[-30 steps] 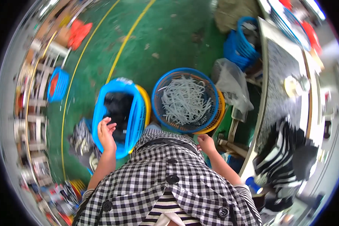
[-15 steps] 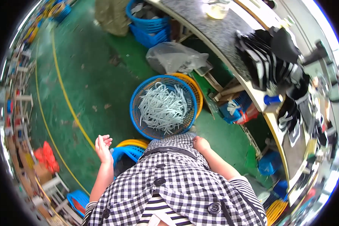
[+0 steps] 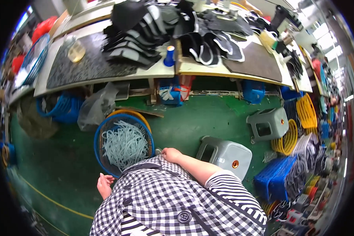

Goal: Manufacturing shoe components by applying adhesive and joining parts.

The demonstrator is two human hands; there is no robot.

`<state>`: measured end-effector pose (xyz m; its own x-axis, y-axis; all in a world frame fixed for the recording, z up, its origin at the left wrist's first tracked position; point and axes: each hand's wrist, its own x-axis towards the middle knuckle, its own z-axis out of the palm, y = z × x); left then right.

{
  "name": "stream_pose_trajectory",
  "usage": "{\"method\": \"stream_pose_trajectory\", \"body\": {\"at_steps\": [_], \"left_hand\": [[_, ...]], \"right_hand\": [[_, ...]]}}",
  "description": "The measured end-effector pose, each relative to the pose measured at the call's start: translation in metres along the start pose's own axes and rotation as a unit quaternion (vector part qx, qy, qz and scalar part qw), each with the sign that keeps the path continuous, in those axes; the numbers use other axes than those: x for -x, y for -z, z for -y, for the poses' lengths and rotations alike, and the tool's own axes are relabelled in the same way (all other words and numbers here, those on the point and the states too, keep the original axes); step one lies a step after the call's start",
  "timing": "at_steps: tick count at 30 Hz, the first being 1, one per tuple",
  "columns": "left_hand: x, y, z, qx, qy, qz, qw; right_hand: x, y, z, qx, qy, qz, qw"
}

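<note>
My left hand [image 3: 104, 185] hangs at my left side, just below the blue basket, with its fingers loosely apart and nothing in it. My right hand [image 3: 171, 155] is closed against the front edge of my black-and-white checked apron [image 3: 153, 177]; its fingertips are hidden, so what they hold, if anything, does not show. In front of me a round blue plastic basket [image 3: 96, 137] full of pale blue-white strips [image 3: 124, 144] stands on the green floor, with a yellow basket [image 3: 147, 122] partly hidden behind it.
Across the front runs a long workbench [image 3: 200, 71] with black cut pieces [image 3: 139, 37] and a blue thread spool [image 3: 169, 57]. Two grey stools [image 3: 236, 155] stand at right, near a blue crate [image 3: 273, 177] and yellow baskets [image 3: 306, 110]. Below the bench lies a clear plastic bag [image 3: 96, 110].
My view has turned to the right: the bench now lies across the front and the stools have come into sight. The basket of strips sits further left. Both hands keep much the same pose.
</note>
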<state>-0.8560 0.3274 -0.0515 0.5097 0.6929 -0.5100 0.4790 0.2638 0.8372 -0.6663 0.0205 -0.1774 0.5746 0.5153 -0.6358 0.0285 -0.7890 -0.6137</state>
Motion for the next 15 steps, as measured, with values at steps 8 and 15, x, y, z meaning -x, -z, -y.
{"method": "stream_pose_trajectory", "body": {"at_steps": [8,15], "left_hand": [[-0.013,-0.042,-0.062,-0.046,-0.124,0.126,0.983],[-0.013,0.001,-0.043,-0.12,-0.021,0.057,0.991]], "right_hand": [[0.014,0.007,-0.041,-0.017,-0.093,0.015,0.995],[-0.017,-0.019,0.002,0.031,-0.067,0.052,0.996]]}}
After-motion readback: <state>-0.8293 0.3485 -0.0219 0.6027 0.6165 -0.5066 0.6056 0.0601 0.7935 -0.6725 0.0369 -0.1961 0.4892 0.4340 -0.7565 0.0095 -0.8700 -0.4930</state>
